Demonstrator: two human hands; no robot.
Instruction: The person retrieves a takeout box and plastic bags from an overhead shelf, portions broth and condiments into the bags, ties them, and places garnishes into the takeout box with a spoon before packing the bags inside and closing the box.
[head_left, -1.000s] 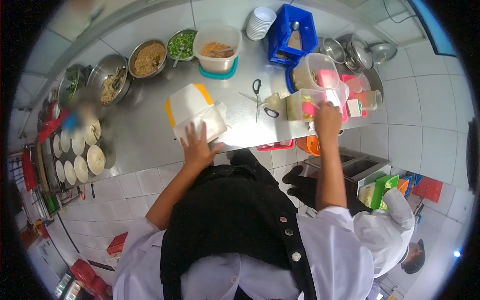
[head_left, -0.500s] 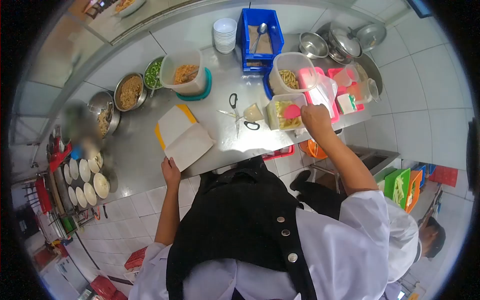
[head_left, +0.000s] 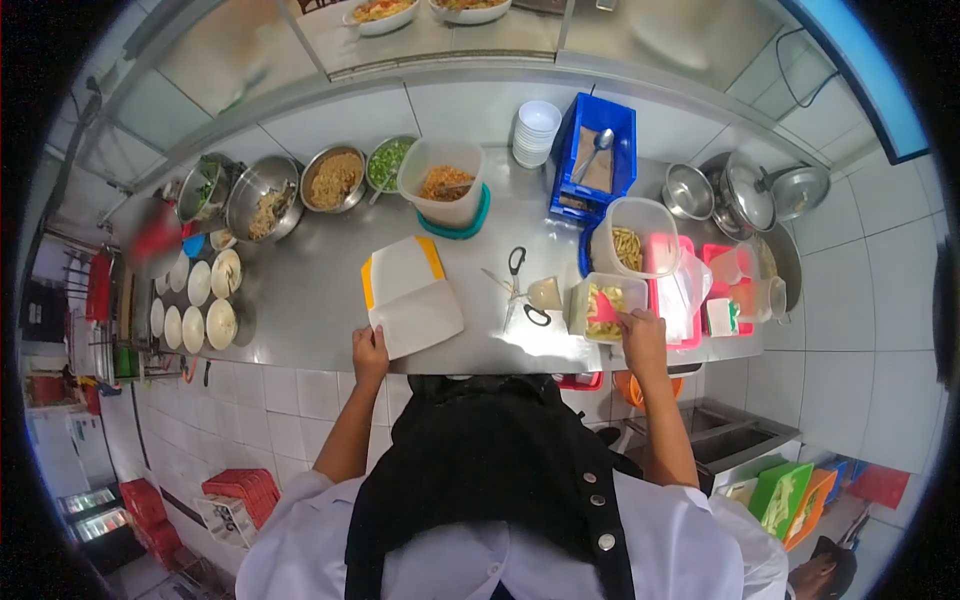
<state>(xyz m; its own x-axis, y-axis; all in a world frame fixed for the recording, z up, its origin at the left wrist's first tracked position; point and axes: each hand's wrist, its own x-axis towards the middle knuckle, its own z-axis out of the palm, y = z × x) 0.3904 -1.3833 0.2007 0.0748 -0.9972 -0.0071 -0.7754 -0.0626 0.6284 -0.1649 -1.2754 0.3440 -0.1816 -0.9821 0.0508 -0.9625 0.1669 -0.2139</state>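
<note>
A white folded paper with yellow edges lies opened out on the steel counter. My left hand pinches its near left corner between thumb and fingers. To the right, my right hand is closed around the handle of a pink scoop. The scoop's head sits inside a clear square container of pale yellow pieces. Between my hands lie scissors with black handles, and a small beige piece rests beside them.
Behind stand a tub of orange-brown food, a bowl of chopped greens, a blue bin with a spoon, and stacked white bowls. Several white bowls line the left end. Another person is at lower right.
My view has swung, so the counter sits further right and lower in the picture. My left hand stays at the paper's corner; my right hand stays on the scoop in the container.
</note>
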